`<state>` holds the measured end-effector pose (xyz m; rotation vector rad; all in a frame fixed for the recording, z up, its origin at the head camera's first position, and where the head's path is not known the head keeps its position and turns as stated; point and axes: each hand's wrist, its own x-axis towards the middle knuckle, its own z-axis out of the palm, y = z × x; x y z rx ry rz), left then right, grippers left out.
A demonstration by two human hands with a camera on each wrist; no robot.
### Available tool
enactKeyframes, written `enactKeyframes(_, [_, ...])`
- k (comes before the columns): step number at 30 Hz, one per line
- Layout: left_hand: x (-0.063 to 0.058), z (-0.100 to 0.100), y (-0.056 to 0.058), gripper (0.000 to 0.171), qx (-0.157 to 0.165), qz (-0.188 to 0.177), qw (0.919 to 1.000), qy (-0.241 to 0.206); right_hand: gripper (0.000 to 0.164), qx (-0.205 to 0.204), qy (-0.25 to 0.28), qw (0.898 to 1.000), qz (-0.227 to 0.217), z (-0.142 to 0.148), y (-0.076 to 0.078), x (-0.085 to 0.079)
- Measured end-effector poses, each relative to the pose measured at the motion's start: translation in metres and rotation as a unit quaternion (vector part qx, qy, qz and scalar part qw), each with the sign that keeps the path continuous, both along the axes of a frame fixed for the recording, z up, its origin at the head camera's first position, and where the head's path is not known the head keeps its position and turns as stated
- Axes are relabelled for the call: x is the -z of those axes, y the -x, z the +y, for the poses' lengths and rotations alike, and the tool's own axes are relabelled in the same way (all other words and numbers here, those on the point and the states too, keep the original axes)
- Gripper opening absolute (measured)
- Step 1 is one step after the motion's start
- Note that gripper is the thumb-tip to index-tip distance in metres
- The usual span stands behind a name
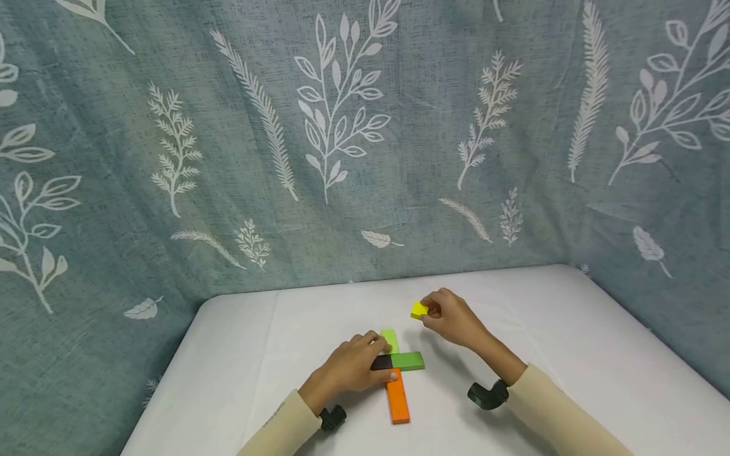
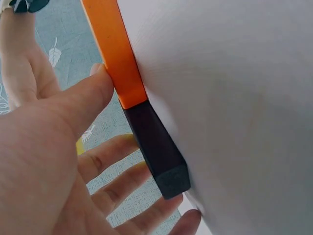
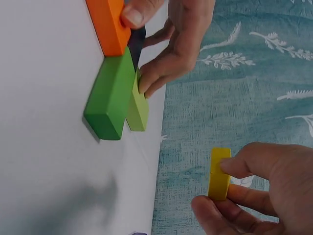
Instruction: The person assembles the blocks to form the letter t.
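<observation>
Colored blocks lie on the white table in a cross-like layout. An orange block points toward the person, a black block and a green block lie end to end across its far end, and a light green block extends away beyond them. The left hand reaches over the black block, its thumb on the orange block and fingertips at the light green one; in the left wrist view its fingers are spread. Raised over the table beyond the green block, the right hand pinches a small yellow block between thumb and fingers.
The white-covered table ends at a blue-green curtain with a white leaf print. Dark devices are strapped at both wrists, including the right wrist device. A purple edge shows at the bottom of the right wrist view.
</observation>
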<state>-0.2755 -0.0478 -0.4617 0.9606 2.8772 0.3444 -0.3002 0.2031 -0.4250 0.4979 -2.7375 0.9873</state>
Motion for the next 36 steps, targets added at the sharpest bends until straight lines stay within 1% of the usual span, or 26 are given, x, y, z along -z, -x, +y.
enactKeyframes(7, [0.002, 0.0, 0.001, 0.055, -0.001, 0.001, 1.0, -0.001, 0.024, -0.03, 0.008, 0.999, 0.011, 0.004, -0.023, 0.0])
enactKeyframes(14, [0.002, 0.0, 0.002, 0.055, -0.003, 0.003, 1.0, -0.003, 0.023, -0.062, 0.019, 0.997, 0.032, 0.007, -0.044, -0.001])
enactKeyframes(18, [0.001, 0.0, 0.002, 0.055, -0.001, 0.006, 1.0, -0.004, 0.023, -0.067, 0.022, 0.997, 0.029, 0.007, -0.054, -0.003])
enactKeyframes(23, [0.002, 0.001, 0.001, 0.054, -0.002, 0.001, 1.0, -0.005, 0.025, -0.078, 0.021, 0.996, 0.025, 0.007, -0.068, -0.004])
enactKeyframes(28, [0.002, 0.001, 0.001, 0.054, -0.001, 0.003, 1.0, -0.005, 0.024, -0.079, 0.029, 0.996, 0.026, 0.006, -0.082, -0.003])
enactKeyframes(31, [0.002, 0.001, 0.001, 0.055, 0.002, 0.007, 1.0, -0.006, 0.022, -0.088, 0.032, 0.995, 0.032, 0.006, -0.09, -0.002])
enactKeyframes(36, [0.002, 0.001, 0.0, 0.054, 0.002, 0.006, 0.9999, -0.01, 0.023, -0.103, 0.021, 0.993, 0.05, 0.005, -0.103, 0.0])
